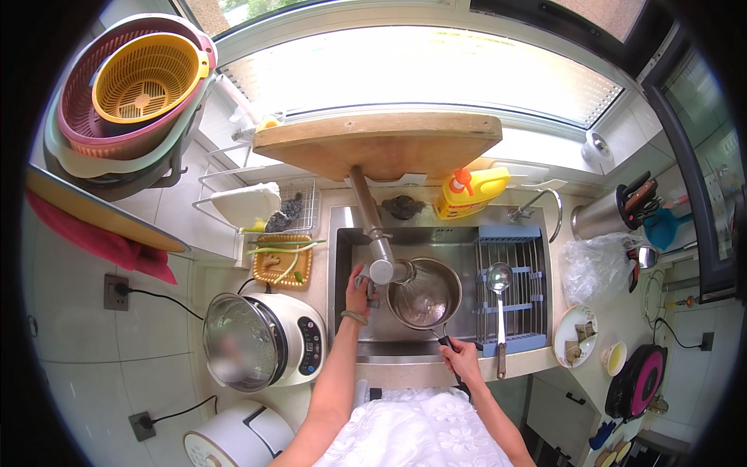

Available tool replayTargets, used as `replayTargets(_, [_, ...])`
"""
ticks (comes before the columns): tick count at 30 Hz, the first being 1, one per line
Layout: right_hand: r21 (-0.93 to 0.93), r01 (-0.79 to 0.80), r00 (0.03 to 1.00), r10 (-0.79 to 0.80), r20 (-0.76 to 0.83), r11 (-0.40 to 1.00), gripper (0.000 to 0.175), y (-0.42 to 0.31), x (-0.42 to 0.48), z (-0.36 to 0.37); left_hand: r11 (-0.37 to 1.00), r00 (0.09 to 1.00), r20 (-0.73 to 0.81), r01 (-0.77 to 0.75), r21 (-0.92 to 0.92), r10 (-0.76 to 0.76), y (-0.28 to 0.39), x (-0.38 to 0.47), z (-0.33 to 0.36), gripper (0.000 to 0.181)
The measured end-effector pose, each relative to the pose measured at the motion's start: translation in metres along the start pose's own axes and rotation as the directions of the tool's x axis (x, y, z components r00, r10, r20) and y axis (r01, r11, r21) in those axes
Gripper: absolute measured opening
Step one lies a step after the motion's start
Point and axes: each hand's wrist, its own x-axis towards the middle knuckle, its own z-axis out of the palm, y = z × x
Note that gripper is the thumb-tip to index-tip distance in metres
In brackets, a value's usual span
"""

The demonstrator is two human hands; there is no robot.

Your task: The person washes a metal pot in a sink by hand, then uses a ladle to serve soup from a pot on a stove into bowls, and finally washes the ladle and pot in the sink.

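A metal saucepan (424, 293) is in the stainless steel sink (373, 349), under the faucet (382, 271), with water spraying into it. My right hand (462, 359) grips the pan's black handle at the sink's front edge. Left of the pan, my left hand (359, 295) holds a greyish crumpled thing, perhaps a scrubber or cloth, beside the faucet head. To the right, a metal ladle (500, 280) lies across the blue and metal drying rack (509, 345) set over the sink.
A wooden cutting board (379, 143) and a yellow detergent bottle (471, 194) stand behind the sink. An electric cooker (292, 338) with a glass lid stands at left, below a tray (282, 261) of scallions. At right are a plastic bag (595, 271), a plate (565, 338) and a knife holder (598, 213).
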Motion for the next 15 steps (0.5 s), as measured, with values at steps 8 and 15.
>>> replayTargets(8, [0.000, 0.003, 1.000, -0.003, -0.018, 1.000, 0.016, 0.001, 0.005, -0.004, 0.941, 0.992, -0.036, -0.107, 0.322, 0.125, -0.003, -0.014, 0.022, 0.021])
replayTargets(15, [-0.038, -0.004, 1.000, 0.003, -0.017, 0.999, 0.015, -0.012, -0.002, -0.002, 0.952, 0.947, -0.239, -0.146, 0.268, 0.212, -0.034, -0.014, 0.008, 0.032])
